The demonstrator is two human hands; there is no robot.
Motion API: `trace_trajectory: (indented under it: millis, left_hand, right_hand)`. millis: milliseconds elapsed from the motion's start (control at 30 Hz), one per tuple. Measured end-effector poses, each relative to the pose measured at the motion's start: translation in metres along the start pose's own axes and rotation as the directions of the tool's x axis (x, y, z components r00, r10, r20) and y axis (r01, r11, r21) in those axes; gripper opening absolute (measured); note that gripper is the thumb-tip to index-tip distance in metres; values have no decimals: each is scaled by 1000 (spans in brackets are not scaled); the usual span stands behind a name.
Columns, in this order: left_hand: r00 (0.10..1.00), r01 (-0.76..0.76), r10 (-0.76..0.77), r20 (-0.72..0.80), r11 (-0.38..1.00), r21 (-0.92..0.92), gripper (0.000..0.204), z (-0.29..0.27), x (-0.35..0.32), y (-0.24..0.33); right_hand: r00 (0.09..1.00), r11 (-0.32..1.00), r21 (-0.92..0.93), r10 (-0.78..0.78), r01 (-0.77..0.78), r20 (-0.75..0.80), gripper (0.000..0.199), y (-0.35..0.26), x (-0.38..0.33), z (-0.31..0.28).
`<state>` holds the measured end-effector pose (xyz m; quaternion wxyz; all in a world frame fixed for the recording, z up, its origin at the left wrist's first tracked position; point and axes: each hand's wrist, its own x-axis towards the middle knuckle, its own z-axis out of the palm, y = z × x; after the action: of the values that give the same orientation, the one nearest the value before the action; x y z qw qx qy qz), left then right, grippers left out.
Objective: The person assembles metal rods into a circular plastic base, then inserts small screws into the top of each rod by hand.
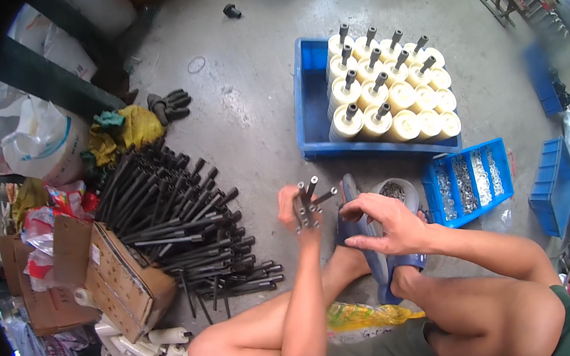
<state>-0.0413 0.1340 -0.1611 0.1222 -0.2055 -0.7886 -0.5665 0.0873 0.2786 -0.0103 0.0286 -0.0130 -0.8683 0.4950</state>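
My left hand is closed round a bunch of dark metal rods, their ends pointing up toward me. Several small silver ends or nuts show just below the longer tips; which they are is too small to tell. To the right, my right hand is held with thumb and fingers apart, and nothing shows between them. It hovers over my sandalled feet, apart from the rods. Just behind it stands a white bowl of small metal parts. A blue divided tray with washers and nuts sorted in its compartments lies farther right.
A blue crate holds cream cylinders, several with dark rods standing up from them. At left lies a big heap of black rods beside a torn cardboard box. White rollers, a dark glove and a blue bin are around me.
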Motion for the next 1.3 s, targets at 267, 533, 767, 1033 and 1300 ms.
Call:
trace_trajectory:
  millis: [267, 533, 767, 1033, 1300]
  left_hand:
    - [998, 34, -38, -49, 997, -76, 18, 0, -15, -62]
    - [906, 361, -363, -220, 931, -52, 19, 34, -9, -55]
    - [997, 81, -81, 5, 994, 70, 21, 37, -33, -46]
    - [992, 129, -130, -3, 991, -21, 24, 40, -36, -55]
    - [986, 168, -169, -5, 984, -56, 29, 45, -51, -53]
  right_hand:
    - [944, 939, 106, 323, -328, 61, 35, 15, -82, 5]
    - [806, 814, 315, 559, -488, -196, 23, 22, -103, 10]
    - [847, 848, 252, 510, -466, -152, 22, 19, -97, 18]
    - [975, 991, -114, -92, 70, -201, 34, -12, 4, 11]
    - [930, 901, -391, -291, 187, -224, 52, -25, 35, 18]
